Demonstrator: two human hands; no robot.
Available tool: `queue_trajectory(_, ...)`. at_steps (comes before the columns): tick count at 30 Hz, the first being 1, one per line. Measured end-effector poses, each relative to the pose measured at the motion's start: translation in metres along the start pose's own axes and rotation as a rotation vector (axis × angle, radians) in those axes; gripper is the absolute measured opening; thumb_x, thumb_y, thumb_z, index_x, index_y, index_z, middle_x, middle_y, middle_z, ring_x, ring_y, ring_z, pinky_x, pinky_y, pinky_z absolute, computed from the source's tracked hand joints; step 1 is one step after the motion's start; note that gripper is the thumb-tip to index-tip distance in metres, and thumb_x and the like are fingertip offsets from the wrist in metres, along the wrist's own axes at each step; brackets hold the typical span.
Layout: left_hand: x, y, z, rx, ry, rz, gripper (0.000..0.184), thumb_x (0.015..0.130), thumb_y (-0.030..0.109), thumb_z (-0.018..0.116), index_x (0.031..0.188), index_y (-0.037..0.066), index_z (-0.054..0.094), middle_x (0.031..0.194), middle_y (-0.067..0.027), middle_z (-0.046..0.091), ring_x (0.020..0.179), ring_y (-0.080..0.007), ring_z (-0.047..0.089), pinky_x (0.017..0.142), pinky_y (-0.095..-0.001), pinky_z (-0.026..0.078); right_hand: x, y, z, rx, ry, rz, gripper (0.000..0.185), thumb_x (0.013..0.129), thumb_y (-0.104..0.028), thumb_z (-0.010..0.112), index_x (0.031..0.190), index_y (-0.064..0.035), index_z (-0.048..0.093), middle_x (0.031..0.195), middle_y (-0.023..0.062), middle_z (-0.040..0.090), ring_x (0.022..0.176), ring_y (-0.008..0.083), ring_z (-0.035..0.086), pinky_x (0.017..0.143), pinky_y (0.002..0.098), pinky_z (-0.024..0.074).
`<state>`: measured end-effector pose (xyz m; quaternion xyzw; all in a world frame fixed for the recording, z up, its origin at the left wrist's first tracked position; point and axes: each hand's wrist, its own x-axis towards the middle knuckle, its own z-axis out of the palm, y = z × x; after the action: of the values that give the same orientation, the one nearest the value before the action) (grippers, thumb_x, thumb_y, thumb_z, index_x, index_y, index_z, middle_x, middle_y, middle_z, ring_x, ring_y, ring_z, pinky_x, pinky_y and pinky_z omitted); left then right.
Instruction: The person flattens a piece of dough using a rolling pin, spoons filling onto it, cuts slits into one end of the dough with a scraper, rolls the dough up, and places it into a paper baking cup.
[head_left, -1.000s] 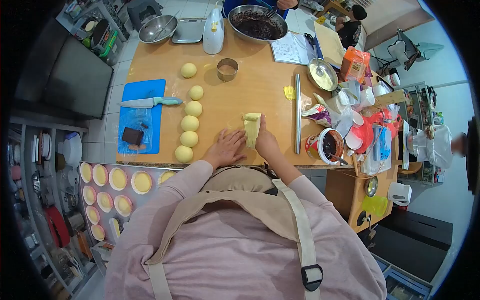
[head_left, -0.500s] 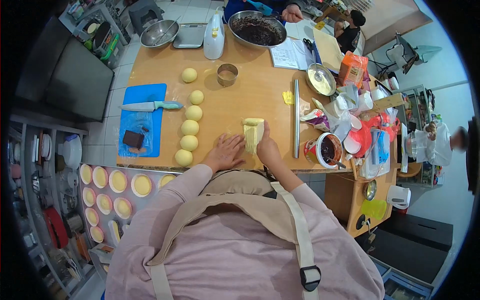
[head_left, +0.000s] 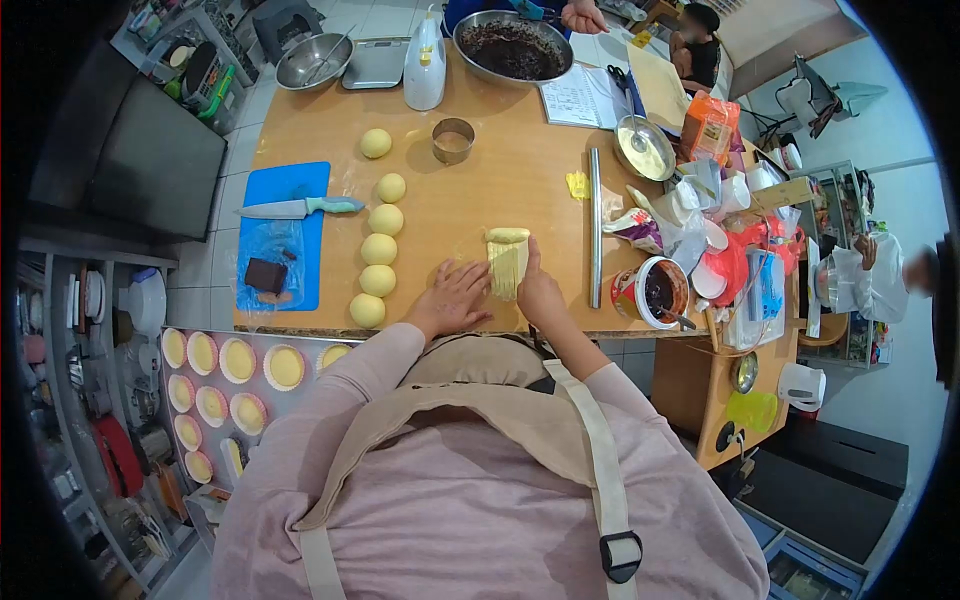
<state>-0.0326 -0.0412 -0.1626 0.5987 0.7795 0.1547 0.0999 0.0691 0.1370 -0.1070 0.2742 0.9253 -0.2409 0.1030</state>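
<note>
On the wooden table in front of me lies a flat piece of pale yellow dough (head_left: 508, 268), slit lengthwise into narrow strips, its far end rolled over. My left hand (head_left: 455, 300) rests palm down at the dough's left edge, fingers spread. Along the right edge is my right hand (head_left: 540, 295), its index finger stretched out beside the dough; its other fingers are partly hidden. To the left runs a column of several round dough balls (head_left: 379, 248). Beyond the dough stands a metal ring cutter (head_left: 453, 141).
At left, a blue cutting board (head_left: 290, 180) bears a knife (head_left: 300, 208) and a dark chocolate block (head_left: 266, 276). A metal rod (head_left: 595, 230) and an open tub (head_left: 650, 292) lie right. Filled tart cups (head_left: 239, 360) sit lower left. A co-worker's hand (head_left: 583, 15) is near the bowl (head_left: 513, 50).
My right hand has shifted slightly right, from over the dough's edge to beside it, with the index finger straighter. More of the slit strips now shows. My left hand stays in place.
</note>
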Motion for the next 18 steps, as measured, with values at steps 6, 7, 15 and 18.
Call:
queue_trajectory(6,0.001,0.0,0.0,0.023,-0.004,0.003,0.078,0.089,0.062,0.047,0.143,0.006,0.039,0.149,-0.0112,0.037,0.141,-0.0241,0.031,0.115,-0.0535,0.015,0.012,0.0,0.001,-0.029,-0.017,0.016,0.093,0.086,-0.009,0.057,0.15,0.0011,-0.009,0.086,0.0299,0.066,0.08,0.0432,0.067,0.069,0.0502,0.0525)
queue_trajectory(7,0.0,0.0,0.0,0.032,-0.005,0.003,0.078,0.09,0.062,0.047,0.143,0.006,0.039,0.149,-0.0114,0.038,0.141,-0.0242,0.031,0.115,-0.0535,0.015,0.014,0.0,-0.001,-0.026,-0.02,0.017,0.093,0.086,-0.009,0.057,0.15,0.001,-0.009,0.086,0.0301,0.065,0.08,0.0433,0.067,0.069,0.0502,0.0525)
queue_trajectory(15,0.0,-0.001,0.0,-0.003,0.01,0.007,0.076,0.09,0.061,0.047,0.142,0.006,0.039,0.149,-0.0117,0.038,0.141,-0.0246,0.03,0.115,-0.0536,0.015,-0.001,-0.007,0.002,0.032,0.015,0.015,0.091,0.087,-0.01,0.057,0.15,0.0004,-0.008,0.091,0.0322,0.065,0.084,0.0455,0.066,0.072,0.0513,0.0518)
queue_trajectory(18,0.0,-0.001,0.0,-0.002,0.015,0.01,0.075,0.09,0.061,0.047,0.142,0.007,0.04,0.149,-0.0114,0.037,0.141,-0.0247,0.03,0.116,-0.0536,0.015,0.005,-0.008,-0.003,0.024,0.01,0.039,0.089,0.087,-0.008,0.055,0.15,0.0005,-0.007,0.092,0.0322,0.065,0.085,0.0456,0.066,0.072,0.0516,0.0516)
